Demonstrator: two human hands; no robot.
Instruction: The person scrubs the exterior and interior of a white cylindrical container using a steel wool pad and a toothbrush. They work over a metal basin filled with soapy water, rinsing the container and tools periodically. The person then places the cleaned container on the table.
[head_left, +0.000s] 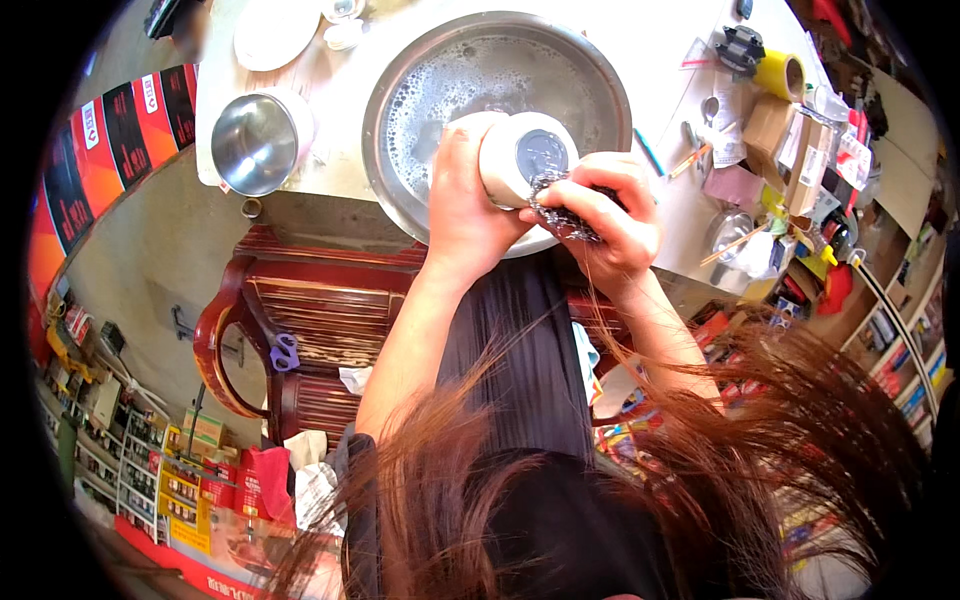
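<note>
My left hand [462, 205] grips a white cup [520, 155] with a steel inside, tipped so its mouth faces me. My right hand [610, 215] holds a dark metal scouring pad [560, 215] pressed against the cup's lower rim. Both hands hover over the near edge of a large steel basin [590, 80] holding soapy, foamy water. My forearms rise from the lower middle of the view, with my hair hanging in front.
A small steel bowl [255, 140] and a white plate [275, 30] sit on the pale table [345, 110] to the left. Cluttered packets, tape rolls and tools [780, 130] lie to the right. A red wooden chair [300, 330] stands below the table.
</note>
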